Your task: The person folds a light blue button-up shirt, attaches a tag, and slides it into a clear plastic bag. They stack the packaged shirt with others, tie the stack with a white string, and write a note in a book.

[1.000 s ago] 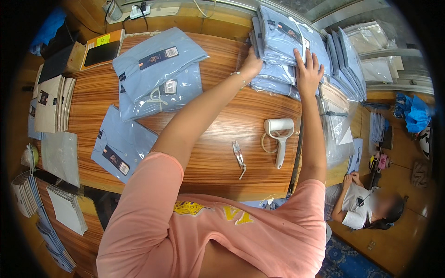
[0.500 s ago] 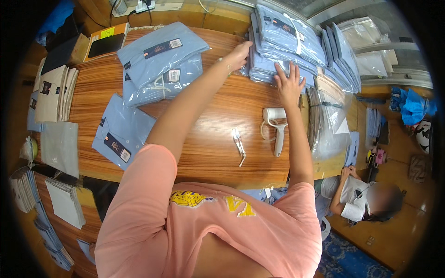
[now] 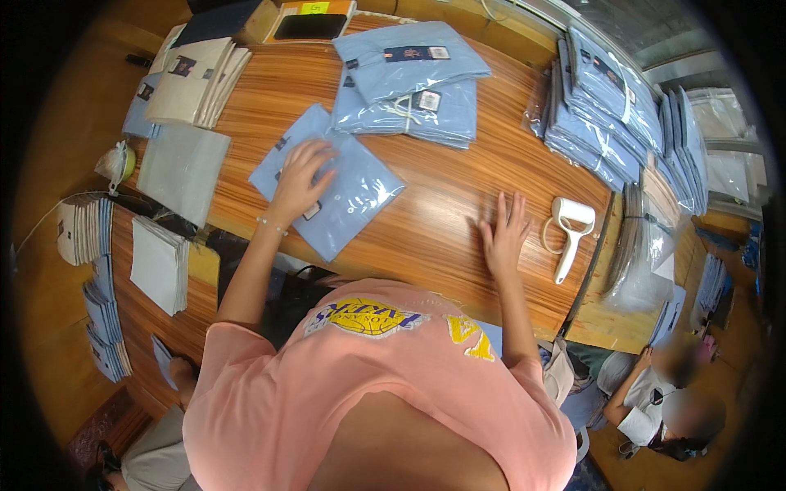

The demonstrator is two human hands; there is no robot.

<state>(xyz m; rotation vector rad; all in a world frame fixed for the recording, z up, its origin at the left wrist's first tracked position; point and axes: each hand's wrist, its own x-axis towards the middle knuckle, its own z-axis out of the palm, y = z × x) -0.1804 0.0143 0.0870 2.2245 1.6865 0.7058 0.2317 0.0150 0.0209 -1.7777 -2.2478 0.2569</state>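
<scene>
A single folded light-blue shirt [image 3: 360,184] in a clear bag lies on the wooden table, its dark tag partly covered. My left hand [image 3: 303,182] rests on top of this shirt, fingers spread and slightly bent. Flat on the bare wood to its right is my right hand [image 3: 505,237], with fingers apart and nothing visibly held. A white lint roller [image 3: 573,217] lies just right of that hand, beside a tan ring [image 3: 549,235]. The small snips do not show now; whether they are under my right hand I cannot tell.
Bagged blue shirts tied with white bands form one stack [image 3: 409,114] at the far middle and another stack [image 3: 602,123] at the far right. Beige folded garments [image 3: 192,82], a clear bag sheet [image 3: 184,168] and a phone [image 3: 311,27] sit left. A person [image 3: 647,417] is at the right.
Both hands have left the far-right stack. My left hand has moved onto the single shirt, my right hand back onto the table. The view has shifted, and the snips have gone from sight.
</scene>
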